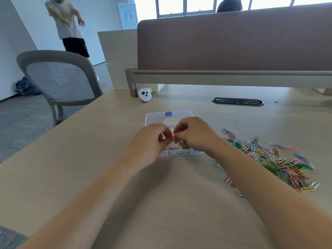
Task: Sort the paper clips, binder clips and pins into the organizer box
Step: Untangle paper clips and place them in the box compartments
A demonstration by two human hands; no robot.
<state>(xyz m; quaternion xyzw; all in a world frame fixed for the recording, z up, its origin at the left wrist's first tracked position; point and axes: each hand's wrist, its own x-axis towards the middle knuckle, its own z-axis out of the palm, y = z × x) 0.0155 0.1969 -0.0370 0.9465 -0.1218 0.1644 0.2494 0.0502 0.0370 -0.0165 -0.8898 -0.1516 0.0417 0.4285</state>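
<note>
Grey mesh forms the back of a chair point(59, 81) seen at the far left, beside the pale wooden table point(125, 177), and a person point(68, 24) in a light shirt and dark shorts is seen standing behind it. The left forearm is stretched from the lower left corner up toward the middle of the table, the wrist raised just over the near edge of the box point(186, 114). The left hand point(152, 139) is curled, knuckles upward, its thumb and forefinger drawn together. A pink clip point(173, 133) is pinched between these fingertips and those of the right hand point(195, 135), directly above the clear plastic box. The box lies open, its lid folded back away from the person; a small blue label point(168, 113) is fixed to the lid, but no writing on it can be read. Small yellow items point(184, 146) are seen in a near compartment, too small to be identified. The right hand is likewise curled, its remaining fingers tucked under, and its forearm is stretched in from the lower right corner. Loose paper clips point(269, 155) in many colours are scattered on the table to the right of the box, just beyond the right forearm.
</note>
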